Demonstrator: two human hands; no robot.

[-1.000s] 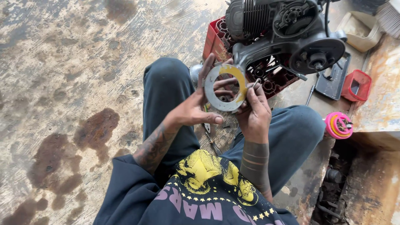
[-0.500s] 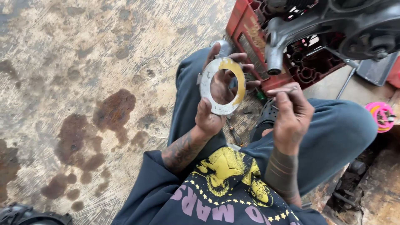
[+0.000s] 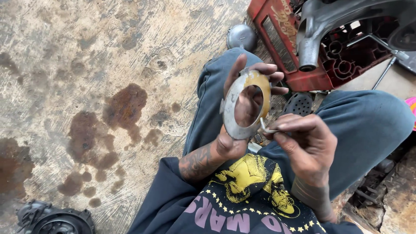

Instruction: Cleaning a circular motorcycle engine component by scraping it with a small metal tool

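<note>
My left hand (image 3: pixel 242 104) holds a flat metal ring plate (image 3: pixel 231 116) upright above my lap, grey with a yellow-stained upper edge and small tabs on its rim. My fingers curl behind its far edge and show through the hole. My right hand (image 3: pixel 303 145) is just right of the plate, pinching a small thin metal piece (image 3: pixel 264 127) whose bent tip touches the plate's lower right rim. I sit on the ground in blue jeans and a dark printed sweatshirt.
A red plastic crate (image 3: pixel 286 47) with a grey engine casting (image 3: pixel 316 34) over it stands at the top right. A small round metal cover (image 3: pixel 242 37) lies beside it. A dark engine part (image 3: pixel 52 219) sits at the bottom left. The concrete floor (image 3: pixel 108 108) has oil stains.
My view has tilted and closed in on the plate. My right hand came off the plate's rim, dropped to its lower right and now pinches a small metal piece against it.
</note>
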